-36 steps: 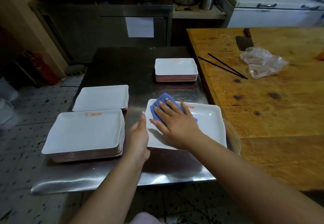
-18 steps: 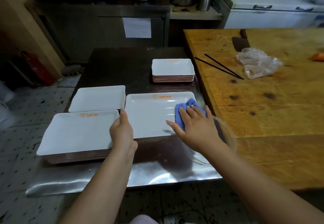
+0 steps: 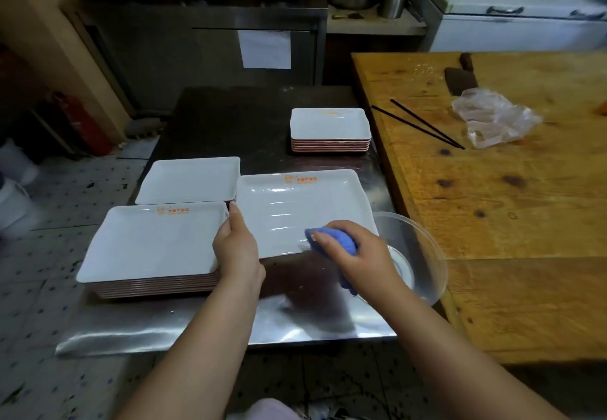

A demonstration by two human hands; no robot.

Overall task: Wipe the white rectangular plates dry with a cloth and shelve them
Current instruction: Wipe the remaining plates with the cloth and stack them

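A white rectangular plate with an orange logo lies in the middle of the steel table, showing wet streaks. My left hand grips its near left edge. My right hand presses a blue cloth onto the plate's near right corner. A tall stack of plates sits to the left, touching my left hand. Behind that stack lies another plate, and a smaller stack stands at the far right of the table.
A clear plastic bowl sits at the table's right edge, beside my right wrist. The wooden table on the right holds black chopsticks, a crumpled plastic bag and a cleaver. Steel cabinets stand behind.
The plate has shifted left beside the tall stack. My right hand moved the cloth from the plate's far left to its right side, then to the near right corner. My left hand took its left edge.
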